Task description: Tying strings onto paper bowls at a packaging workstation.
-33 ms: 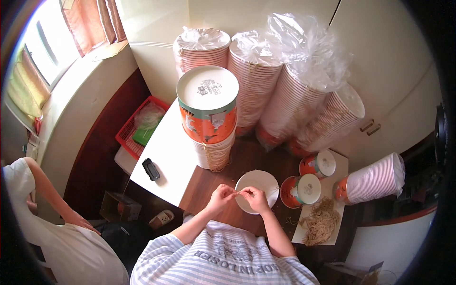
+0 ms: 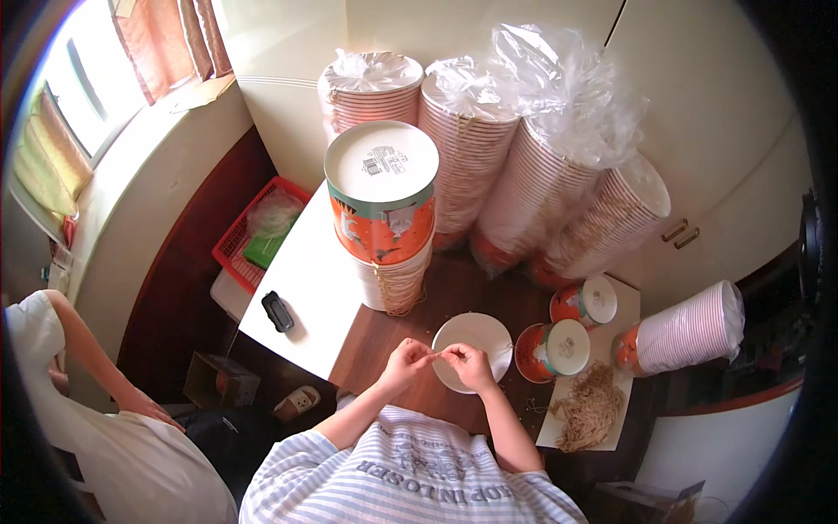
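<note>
No movement visible since earlier frame! Left hand [image 2: 406, 365] and right hand [image 2: 469, 363] pinched, fingertips meeting mid-frame above white bowl [image 2: 482, 330] (anything gripped too small to tell). Risk: slackened pinch could drop it; right forearm [image 2: 506, 426] swinging outward might snag tan fibre bundle [image 2: 594, 410], lower right.

Shirt [image 2: 393, 506]: loose, striped pale grey-blue and white, as I see it
Print [image 2: 432, 463]: grey drawing, bold lettering curving at its six o'clock
Left sleeve [image 2: 292, 458]: nine o'clock, wide, short
Right sleeve [image 2: 534, 496]: three o'clock, same stripes
Forearms [image 2: 365, 409]: bare
Fingers [image 2: 460, 351]: bare too
</note>
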The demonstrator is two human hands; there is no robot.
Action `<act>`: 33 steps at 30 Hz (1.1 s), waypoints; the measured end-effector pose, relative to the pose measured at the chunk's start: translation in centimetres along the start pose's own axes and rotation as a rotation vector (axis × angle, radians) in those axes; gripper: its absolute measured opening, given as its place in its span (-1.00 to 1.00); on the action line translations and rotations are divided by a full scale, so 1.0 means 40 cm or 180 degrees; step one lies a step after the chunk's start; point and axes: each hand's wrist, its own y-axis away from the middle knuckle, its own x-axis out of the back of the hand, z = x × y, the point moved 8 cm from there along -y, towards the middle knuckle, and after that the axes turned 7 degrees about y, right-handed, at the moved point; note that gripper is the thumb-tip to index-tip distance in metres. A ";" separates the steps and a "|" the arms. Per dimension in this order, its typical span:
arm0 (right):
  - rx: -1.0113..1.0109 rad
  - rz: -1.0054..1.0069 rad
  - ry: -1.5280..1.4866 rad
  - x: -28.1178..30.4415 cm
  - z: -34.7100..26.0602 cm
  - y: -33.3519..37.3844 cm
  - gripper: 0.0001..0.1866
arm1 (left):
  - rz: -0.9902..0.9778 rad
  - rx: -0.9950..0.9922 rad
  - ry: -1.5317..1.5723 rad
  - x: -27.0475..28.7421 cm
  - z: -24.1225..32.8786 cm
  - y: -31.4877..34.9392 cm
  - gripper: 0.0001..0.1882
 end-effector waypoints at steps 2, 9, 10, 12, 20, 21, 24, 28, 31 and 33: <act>-0.0005 0.0002 0.0112 -0.001 0.004 0.002 -0.85 | 0.0036 -0.0027 0.0177 0.004 -0.009 -0.001 -0.87; -0.0126 -0.0113 0.0303 -0.007 0.015 0.005 -0.86 | -0.0113 0.0428 0.1008 -0.007 -0.047 0.001 -0.90; -0.0137 -0.0149 0.0370 -0.009 0.015 0.006 -0.87 | -0.0074 0.0465 0.1066 -0.003 -0.048 0.002 -0.91; -0.0124 -0.0139 0.0395 -0.005 0.006 0.008 -0.88 | -0.0047 0.0474 0.1051 0.000 -0.049 0.001 -0.91; -0.0032 -0.0132 0.0365 -0.007 -0.010 0.015 -0.91 | 0.0180 0.0465 0.0933 0.010 -0.092 -0.006 -0.90; -0.0019 -0.0196 0.0374 -0.010 -0.018 0.016 -0.91 | 0.0186 0.0461 0.0870 0.011 -0.104 -0.006 -0.90; -0.0091 -0.0225 0.0274 -0.014 0.000 0.018 -0.91 | 0.0180 0.0230 0.0152 0.017 -0.065 -0.005 -0.91; -0.0085 -0.0044 0.0281 0.003 -0.024 0.014 -0.90 | 0.0222 -0.1362 -0.1343 0.023 0.090 0.021 -0.82; 0.0056 0.0018 0.0516 0.013 -0.052 0.009 -0.90 | -0.0026 -0.1308 -0.1546 -0.004 0.153 0.027 -0.79; 0.0123 0.0043 0.0586 0.006 -0.067 0.007 -0.90 | -0.0050 -0.1389 -0.1669 -0.013 0.158 0.029 -0.81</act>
